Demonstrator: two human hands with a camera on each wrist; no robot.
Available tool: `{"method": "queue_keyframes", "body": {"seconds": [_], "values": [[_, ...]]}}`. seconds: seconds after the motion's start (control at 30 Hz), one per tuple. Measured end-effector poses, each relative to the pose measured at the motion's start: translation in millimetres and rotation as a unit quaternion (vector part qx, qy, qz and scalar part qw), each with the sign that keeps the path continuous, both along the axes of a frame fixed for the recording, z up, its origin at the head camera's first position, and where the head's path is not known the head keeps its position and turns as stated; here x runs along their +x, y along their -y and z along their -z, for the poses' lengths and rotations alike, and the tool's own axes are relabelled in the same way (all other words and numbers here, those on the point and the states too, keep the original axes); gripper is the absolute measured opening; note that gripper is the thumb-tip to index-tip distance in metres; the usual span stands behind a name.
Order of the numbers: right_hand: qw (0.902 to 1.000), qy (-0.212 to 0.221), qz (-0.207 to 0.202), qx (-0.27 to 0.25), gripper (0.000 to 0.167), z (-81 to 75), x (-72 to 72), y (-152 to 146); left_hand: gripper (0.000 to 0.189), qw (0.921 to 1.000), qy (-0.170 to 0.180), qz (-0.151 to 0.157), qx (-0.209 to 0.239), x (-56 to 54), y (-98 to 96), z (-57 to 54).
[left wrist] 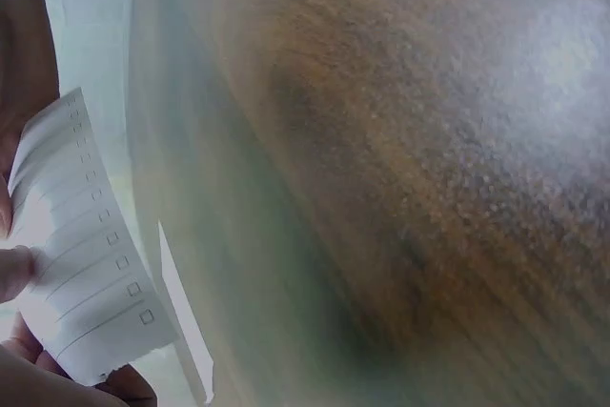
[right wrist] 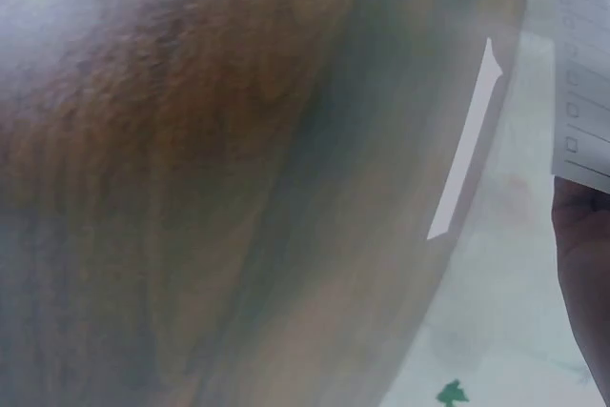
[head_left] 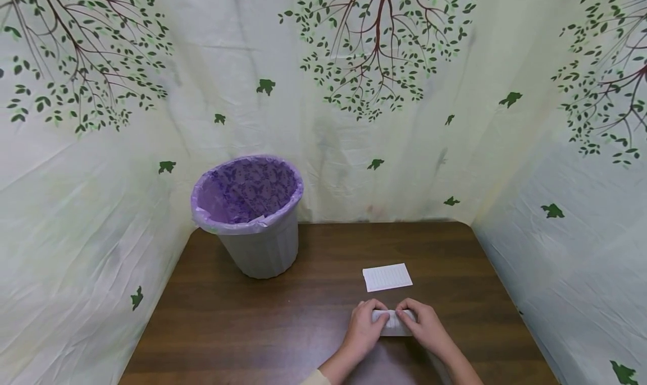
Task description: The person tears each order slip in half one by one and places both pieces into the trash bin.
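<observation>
A small lined sheet of paper (head_left: 395,330) with a column of checkboxes is held between both hands above the near part of the table. My left hand (head_left: 361,329) pinches its left end, and my right hand (head_left: 427,328) pinches the right end. In the left wrist view the held paper (left wrist: 91,254) bends slightly, and one short edge looks torn. Only part of the paper (right wrist: 583,73) shows at the right wrist view's edge, with part of a hand (right wrist: 583,264) below. A second lined sheet (head_left: 387,278) lies flat on the table just beyond the hands.
A grey waste bin (head_left: 263,253) with a purple patterned liner (head_left: 202,219) stands at the table's back left; something pale lies inside near its front rim. Cloth with printed trees and leaves (head_left: 333,194) surrounds the brown wooden table (head_left: 242,329) at the back and sides.
</observation>
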State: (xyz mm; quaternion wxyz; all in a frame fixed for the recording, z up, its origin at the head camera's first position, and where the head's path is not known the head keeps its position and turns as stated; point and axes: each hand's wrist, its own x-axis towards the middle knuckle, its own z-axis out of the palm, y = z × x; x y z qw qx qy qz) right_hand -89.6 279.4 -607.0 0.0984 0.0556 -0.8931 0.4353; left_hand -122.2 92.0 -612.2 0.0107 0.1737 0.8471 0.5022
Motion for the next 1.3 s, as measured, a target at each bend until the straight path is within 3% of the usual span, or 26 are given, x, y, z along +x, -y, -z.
{"method": "queue_keyframes", "body": {"seconds": [0.27, 0.5, 0.77, 1.03, 1.3], "values": [[0.9973, -0.071, -0.018, -0.001, 0.022, -6.7, -5.7, 6.4, 0.004, 0.9999, 0.007, -0.006, -0.006, -4.0, 8.8, -8.0], [0.9954, -0.089, -0.032, -0.01, 0.022, -17.6, -11.5, 14.4, 0.004, 0.9984, -0.055, -0.001, 0.01, -8.2, 18.6, -18.7], [0.9896, -0.131, -0.054, -0.026, 0.023, -29.3, -16.9, 26.3, 0.005, 0.9965, -0.082, -0.002, 0.019, -10.7, 31.6, -34.0], [0.9887, -0.139, -0.05, -0.025, 0.024, -38.8, -20.5, 35.6, 0.004, 0.9959, -0.09, 0.001, 0.011, -11.9, 43.0, -47.5], [0.9911, -0.117, -0.046, -0.045, 0.019, -48.7, -22.6, 45.5, 0.005, 0.9965, -0.081, -0.004, 0.019, -14.5, 53.9, -55.2]]}}
